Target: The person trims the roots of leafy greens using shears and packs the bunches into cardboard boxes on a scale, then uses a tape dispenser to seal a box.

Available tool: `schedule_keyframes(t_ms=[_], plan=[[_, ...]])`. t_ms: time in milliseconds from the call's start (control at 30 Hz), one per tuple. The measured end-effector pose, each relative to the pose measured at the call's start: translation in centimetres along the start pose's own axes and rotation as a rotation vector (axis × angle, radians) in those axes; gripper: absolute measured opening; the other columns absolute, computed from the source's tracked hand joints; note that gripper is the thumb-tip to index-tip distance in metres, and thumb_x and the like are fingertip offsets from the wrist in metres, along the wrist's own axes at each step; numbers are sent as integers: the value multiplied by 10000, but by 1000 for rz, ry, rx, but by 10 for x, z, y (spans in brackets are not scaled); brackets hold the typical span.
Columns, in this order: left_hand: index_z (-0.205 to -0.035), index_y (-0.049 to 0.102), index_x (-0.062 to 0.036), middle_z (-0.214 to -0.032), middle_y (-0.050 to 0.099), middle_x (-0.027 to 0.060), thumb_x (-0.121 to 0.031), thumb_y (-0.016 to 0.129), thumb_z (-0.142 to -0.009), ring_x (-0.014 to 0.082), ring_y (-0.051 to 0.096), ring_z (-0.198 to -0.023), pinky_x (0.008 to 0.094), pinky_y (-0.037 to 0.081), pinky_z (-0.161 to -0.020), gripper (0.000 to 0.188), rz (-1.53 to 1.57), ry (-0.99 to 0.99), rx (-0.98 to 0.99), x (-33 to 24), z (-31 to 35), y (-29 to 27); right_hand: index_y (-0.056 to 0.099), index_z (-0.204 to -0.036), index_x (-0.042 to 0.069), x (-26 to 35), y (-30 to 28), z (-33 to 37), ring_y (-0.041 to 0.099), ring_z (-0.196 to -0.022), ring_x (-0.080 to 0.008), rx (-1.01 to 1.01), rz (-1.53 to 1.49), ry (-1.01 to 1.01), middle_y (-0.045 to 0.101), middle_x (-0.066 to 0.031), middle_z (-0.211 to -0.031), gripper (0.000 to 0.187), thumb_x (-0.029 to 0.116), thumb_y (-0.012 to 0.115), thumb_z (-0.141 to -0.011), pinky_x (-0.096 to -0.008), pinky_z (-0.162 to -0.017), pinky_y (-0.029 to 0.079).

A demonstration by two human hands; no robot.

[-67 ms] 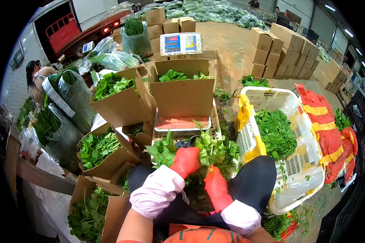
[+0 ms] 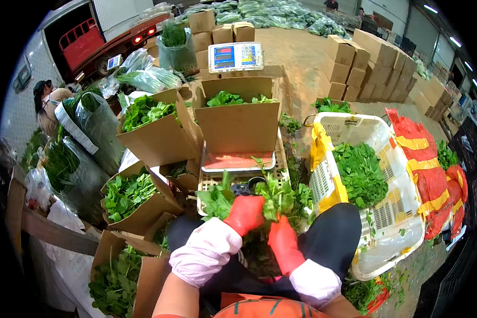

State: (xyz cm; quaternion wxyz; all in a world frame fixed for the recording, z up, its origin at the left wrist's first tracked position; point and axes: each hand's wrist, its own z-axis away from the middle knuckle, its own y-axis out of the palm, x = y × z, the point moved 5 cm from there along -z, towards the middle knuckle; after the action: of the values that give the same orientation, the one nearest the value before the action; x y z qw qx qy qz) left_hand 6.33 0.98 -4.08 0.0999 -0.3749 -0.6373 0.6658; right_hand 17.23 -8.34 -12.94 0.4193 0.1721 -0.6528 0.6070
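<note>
My left hand, in a red rubber glove, is closed around a bunch of leafy greens that fans out to its left. In front of my knees, my right hand, gloved the same way, has its fingers closed at the stem end of a second leafy clump. Whether the left fingers also touch that clump is unclear. Just beyond both hands, a cardboard box of greens stands on a scale platform. The scale's display rises behind it.
A white plastic crate with a heap of greens stands at my right, beside red mesh sacks. Open boxes of greens line my left, near plastic bags of long green stalks. Stacked cartons stand farther back. Another person sits far left.
My left hand and its bunch have shifted slightly to the right and down. The right hand has barely moved, still at the stems.
</note>
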Motion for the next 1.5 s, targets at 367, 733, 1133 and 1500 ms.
schedule_keyframes(t_ms=[367, 733, 1133, 1500], plan=[[-739, 523, -111, -632, 562, 94, -167, 576, -702, 270, 577, -605, 399, 426, -606, 86, -629, 132, -271, -1, 2, -4, 485, -1193, -7, 37, -37, 15, 668, -708, -176, -68, -489, -9, 621, -134, -917, 317, 89, 526, -893, -263, -458, 503], [-763, 518, -109, -651, 553, 61, -134, 564, -692, 263, 573, -636, 416, 460, -749, 88, -587, 177, -438, -2, 1, -19, 493, -1167, 6, 20, -28, 25, 603, -473, -183, -14, -127, -68, 661, -93, -683, 317, 139, 519, -880, -311, -449, 470], [-819, 545, -100, -638, 515, 38, -188, 658, -626, 242, 559, -653, 415, 463, -774, 241, -444, 272, -497, -11, 8, -44, 465, -1185, -9, 18, -22, 52, 560, -430, -170, 282, -380, 304, 650, -122, -695, 320, 132, 490, -899, -306, -429, 455], [-1043, 620, -34, -971, 658, 28, -55, 737, -749, 121, 597, -884, 292, 485, -796, 317, 1041, -97, -20, 9, 5, -50, 443, -1232, 35, 43, -69, 14, 645, -631, -179, 52, -963, 236, 602, -68, -996, 367, 36, 538, -877, -269, -508, 489]])
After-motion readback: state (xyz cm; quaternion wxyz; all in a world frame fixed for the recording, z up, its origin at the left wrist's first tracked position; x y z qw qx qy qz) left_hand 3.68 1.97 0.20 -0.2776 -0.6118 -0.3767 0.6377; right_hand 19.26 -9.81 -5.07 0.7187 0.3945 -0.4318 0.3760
